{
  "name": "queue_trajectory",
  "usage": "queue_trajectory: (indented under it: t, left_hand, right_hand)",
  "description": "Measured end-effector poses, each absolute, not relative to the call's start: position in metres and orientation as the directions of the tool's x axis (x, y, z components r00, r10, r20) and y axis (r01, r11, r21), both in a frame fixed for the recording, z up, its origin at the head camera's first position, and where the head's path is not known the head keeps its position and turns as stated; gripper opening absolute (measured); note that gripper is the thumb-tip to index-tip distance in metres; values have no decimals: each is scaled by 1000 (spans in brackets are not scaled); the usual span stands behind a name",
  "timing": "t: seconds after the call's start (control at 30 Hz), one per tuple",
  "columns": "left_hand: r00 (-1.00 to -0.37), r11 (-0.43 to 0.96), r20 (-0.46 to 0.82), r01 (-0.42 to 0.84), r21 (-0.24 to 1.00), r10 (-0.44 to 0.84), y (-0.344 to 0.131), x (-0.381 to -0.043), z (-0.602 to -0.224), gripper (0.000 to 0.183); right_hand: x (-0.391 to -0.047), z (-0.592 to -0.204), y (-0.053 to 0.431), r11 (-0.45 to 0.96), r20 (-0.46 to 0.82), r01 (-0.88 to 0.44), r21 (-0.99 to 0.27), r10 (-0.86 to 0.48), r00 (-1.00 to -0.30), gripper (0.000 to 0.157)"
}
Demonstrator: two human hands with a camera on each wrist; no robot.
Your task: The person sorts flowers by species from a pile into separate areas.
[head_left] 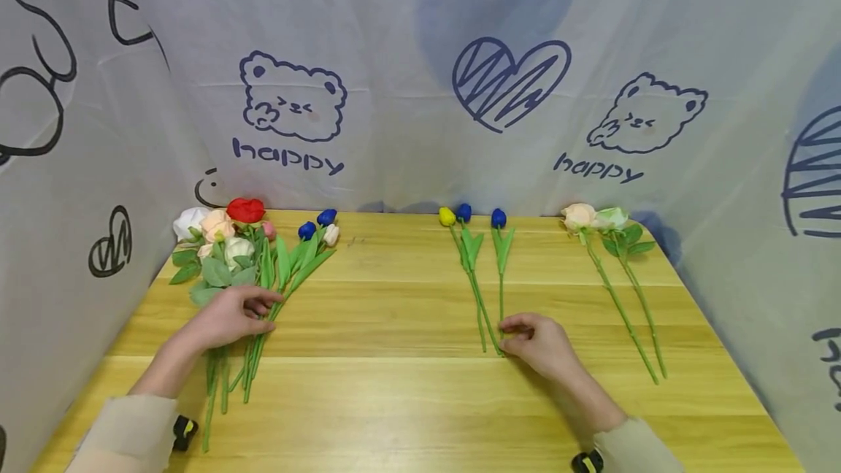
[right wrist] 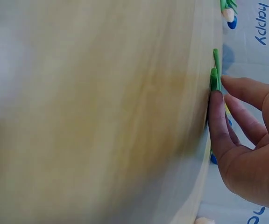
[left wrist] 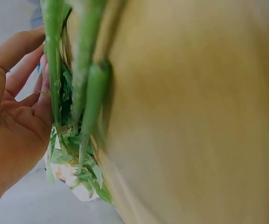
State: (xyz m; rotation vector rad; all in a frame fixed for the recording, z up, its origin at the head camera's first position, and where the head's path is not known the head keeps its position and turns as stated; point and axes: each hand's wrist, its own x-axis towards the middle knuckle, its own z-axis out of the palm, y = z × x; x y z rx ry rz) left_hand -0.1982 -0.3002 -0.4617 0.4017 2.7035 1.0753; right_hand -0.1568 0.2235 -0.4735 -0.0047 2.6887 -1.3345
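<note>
In the head view my left hand [head_left: 233, 316] lies over a group of tulip stems [head_left: 252, 371], its thumb and fingertips apart at the rightmost stem. From the left wrist, the fingers [left wrist: 43, 88] are loosely bent beside green stems [left wrist: 92, 93]. My right hand [head_left: 539, 341] pinches the lower stem of a blue tulip [head_left: 498, 219] between thumb and fingers. Close by on its left lie a yellow tulip [head_left: 447, 217] and another blue tulip [head_left: 463, 212], stems crossing low down. In the right wrist view, cut stem ends [right wrist: 214, 79] show between the fingertips.
At the left, a red flower [head_left: 246, 210], pale roses [head_left: 217, 225] and several tulips lie bunched together. Two pale roses, one peach [head_left: 580, 217] and one greenish [head_left: 611, 218], lie at the right. A printed curtain [head_left: 394, 93] stands behind the wooden table [head_left: 407, 407].
</note>
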Motion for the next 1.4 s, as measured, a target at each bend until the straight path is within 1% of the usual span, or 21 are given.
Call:
queue_trajectory:
  t: [0.17,0.3,0.63,0.83,1.03,1.23,1.4]
  left_hand:
    - [-947,619,-112,105,779,301,-302,-196,-462,50]
    - [-949,577,-118,77,813,293,-305,-195,-462,53]
    - [-957,559,-96,78,825,275,-307,-194,-460,53]
    - [-964,524,-118,25,851,237,-309,-192,-457,55]
    - [-966,459,-141,-26,888,217,-309,-189,-456,58]
    - [-975,395,-136,-55,917,178,-307,-185,-450,63]
    - [-984,335,-103,-50,941,143,-293,-181,-440,65]
  right_hand:
    - [-161,-475,221,608,-128,65,-792,-60,-990,28]
    - [-162,-475,221,606,-129,67,-793,-60,-990,28]
    - [-160,-474,223,576,-119,45,-816,-91,-989,29]
    - [-161,-471,223,566,-141,62,-822,-97,-985,31]
    - [-159,-465,224,522,-168,109,-846,-67,-984,32]
    - [-159,-459,225,472,-128,98,-876,-32,-991,36]
    - [-160,-452,217,411,-92,73,-909,-26,-995,36]
